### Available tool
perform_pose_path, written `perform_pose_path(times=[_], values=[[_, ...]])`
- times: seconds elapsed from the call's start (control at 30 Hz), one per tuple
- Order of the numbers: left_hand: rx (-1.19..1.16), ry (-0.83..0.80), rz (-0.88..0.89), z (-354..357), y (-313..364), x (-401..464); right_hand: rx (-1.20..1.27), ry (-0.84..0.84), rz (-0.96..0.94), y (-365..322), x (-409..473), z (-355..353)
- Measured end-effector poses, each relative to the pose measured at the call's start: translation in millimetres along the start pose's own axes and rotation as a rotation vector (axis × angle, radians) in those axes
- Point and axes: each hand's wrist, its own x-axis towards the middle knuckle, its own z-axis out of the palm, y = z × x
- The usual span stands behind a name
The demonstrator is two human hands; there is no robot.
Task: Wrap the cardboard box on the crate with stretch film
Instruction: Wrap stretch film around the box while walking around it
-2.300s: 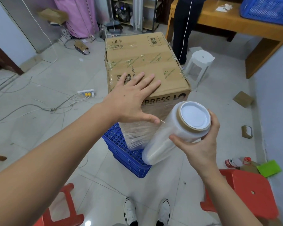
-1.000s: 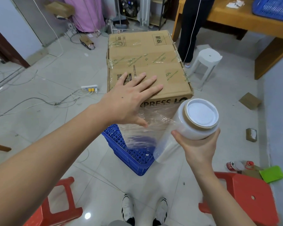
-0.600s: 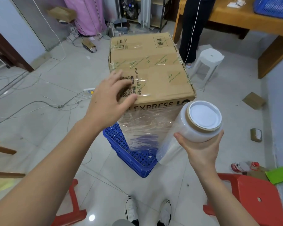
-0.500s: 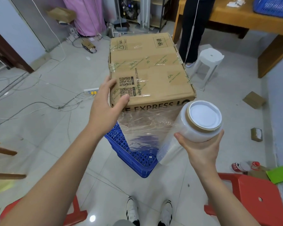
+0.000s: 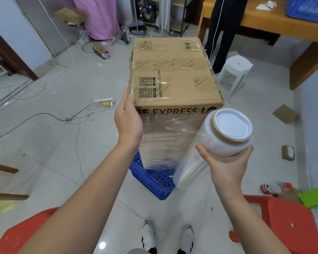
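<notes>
One face of the box (image 5: 173, 74) carries film (image 5: 171, 140); left hand (image 5: 128, 118) pins it flat-fingered, right hand (image 5: 228, 162) cups the roll (image 5: 217, 143); three sides remain.

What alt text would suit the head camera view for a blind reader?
A right hand holds a roll of stretch film, its film stretched across the near side of a cardboard box on a blue crate. The left hand steadies the box's near left corner.

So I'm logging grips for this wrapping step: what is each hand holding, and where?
Right hand cups the stretch film roll near its upper end. Left hand holds nothing, pressed against the cardboard box corner.
</notes>
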Motion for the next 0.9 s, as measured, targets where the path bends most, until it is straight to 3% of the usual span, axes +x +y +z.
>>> perform_pose_path(times=[0.4, 0.53, 0.63, 0.77, 0.9], values=[[0.047, -0.105, 0.039, -25.3, -12.5, 25.1, -0.033, -0.033, 0.018, -0.6, -30.5, 11.2], [0.081, -0.146, 0.091, -33.9, -14.9, 26.0, -0.062, -0.144, 0.037, -2.6, -28.5, 0.4], [0.059, -0.105, 0.138, -38.6, -11.7, 24.9, -0.106, -0.322, -0.071, -6.1, -17.6, -17.2], [0.049, -0.061, 0.146, -42.8, -7.4, 15.6, -0.258, -0.564, -0.349, -22.6, 9.8, -36.4], [0.047, -0.056, 0.100, -46.3, -6.8, 11.1, -0.303, -0.687, -0.513, -38.0, 24.0, -38.3]])
